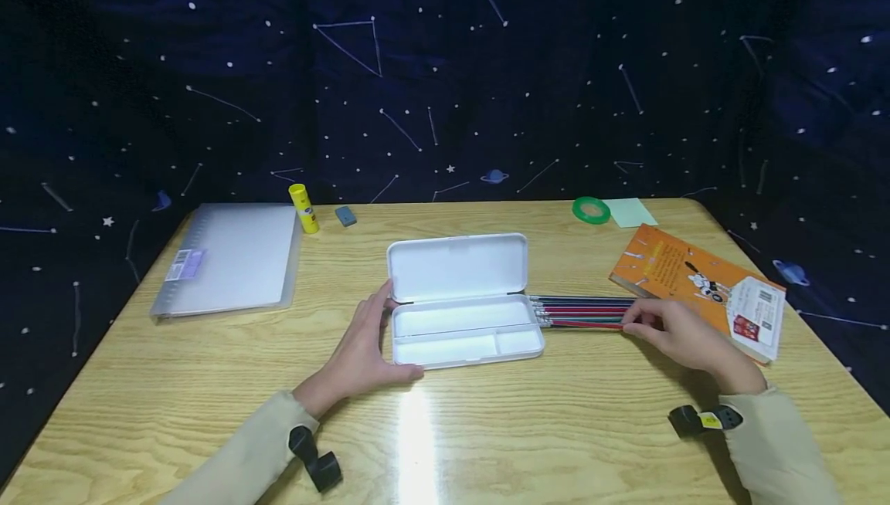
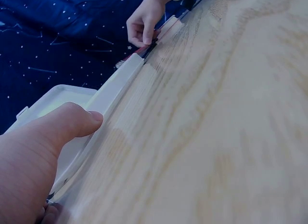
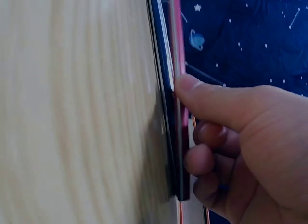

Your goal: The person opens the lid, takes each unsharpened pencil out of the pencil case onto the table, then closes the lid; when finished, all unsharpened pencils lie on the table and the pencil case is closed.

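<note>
A white pencil case (image 1: 467,331) lies on the table with its lid (image 1: 457,269) raised behind it. Its compartments look bare. My left hand (image 1: 358,354) holds the case by its left end, thumb along the front edge and fingers toward the hinge; in the left wrist view the thumb presses the rim. Right of the case lie several pencils (image 1: 577,306) side by side, dark, red and green, their metal-banded ends toward the case. With thumb and fingertips my right hand (image 1: 670,331) pinches a red pencil (image 3: 178,41) nearest the front, close beside a dark blue one.
An orange book (image 1: 681,269) lies beyond my right hand. Green tape (image 1: 591,210) and pale sticky notes (image 1: 629,212) are at the back right. A yellow glue stick (image 1: 304,208), a blue-grey eraser (image 1: 345,215) and a translucent binder (image 1: 232,258) lie at the left.
</note>
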Motion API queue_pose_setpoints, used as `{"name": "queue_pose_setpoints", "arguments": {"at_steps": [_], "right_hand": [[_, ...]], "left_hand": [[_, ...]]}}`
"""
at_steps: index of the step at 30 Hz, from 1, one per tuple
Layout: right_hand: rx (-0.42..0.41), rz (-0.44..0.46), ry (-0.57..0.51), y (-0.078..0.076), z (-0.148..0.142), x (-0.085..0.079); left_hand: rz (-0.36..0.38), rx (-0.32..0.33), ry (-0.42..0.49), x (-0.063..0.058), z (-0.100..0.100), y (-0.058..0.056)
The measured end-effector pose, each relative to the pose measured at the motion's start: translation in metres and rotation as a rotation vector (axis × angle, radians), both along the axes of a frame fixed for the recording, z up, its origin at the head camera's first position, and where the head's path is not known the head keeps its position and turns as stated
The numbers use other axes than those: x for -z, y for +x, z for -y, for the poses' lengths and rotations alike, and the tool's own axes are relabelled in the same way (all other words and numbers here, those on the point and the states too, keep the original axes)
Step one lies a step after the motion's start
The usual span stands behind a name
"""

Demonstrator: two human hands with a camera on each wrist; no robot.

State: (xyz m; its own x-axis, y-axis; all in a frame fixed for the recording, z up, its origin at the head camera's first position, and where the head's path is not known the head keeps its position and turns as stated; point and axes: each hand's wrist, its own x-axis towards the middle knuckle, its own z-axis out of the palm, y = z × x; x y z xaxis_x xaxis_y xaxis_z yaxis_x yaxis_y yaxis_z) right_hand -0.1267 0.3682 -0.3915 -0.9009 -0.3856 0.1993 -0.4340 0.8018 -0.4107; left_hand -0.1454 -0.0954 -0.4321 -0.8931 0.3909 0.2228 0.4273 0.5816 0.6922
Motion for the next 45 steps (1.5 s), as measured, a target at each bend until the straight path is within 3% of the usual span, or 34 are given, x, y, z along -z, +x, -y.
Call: {"name": "queue_pose_setpoints", "arguments": {"at_steps": [5,15,20,29,39,45], "right_hand": [[-0.041,-0.007,0.014,-0.003,-0.008,0.001],[0.063,0.011,0.012,-0.007,0.002,0.002],[0.036,0.018,-0.009,-0.012,0.008,0.001],[0.039,0.186,-0.014,-0.03,0.049,-0.013],[-0.131,0.191,-0.023,-0.056,0.118,-0.018],[-0.211,0.22,0.025,-0.057,0.148,-0.013]], "left_hand": [[0.002,-0.003,0.001,-0.002,0.001,-0.001],[0.015,-0.009,0.007,-0.003,0.002,0.001],[0.007,-0.008,0.003,-0.002,0.003,0.002],[0.013,-0.005,0.009,-0.001,0.002,0.0],[-0.001,-0.006,0.004,0.0,0.001,-0.001],[0.012,-0.003,0.01,-0.001,0.001,-0.001]]}}
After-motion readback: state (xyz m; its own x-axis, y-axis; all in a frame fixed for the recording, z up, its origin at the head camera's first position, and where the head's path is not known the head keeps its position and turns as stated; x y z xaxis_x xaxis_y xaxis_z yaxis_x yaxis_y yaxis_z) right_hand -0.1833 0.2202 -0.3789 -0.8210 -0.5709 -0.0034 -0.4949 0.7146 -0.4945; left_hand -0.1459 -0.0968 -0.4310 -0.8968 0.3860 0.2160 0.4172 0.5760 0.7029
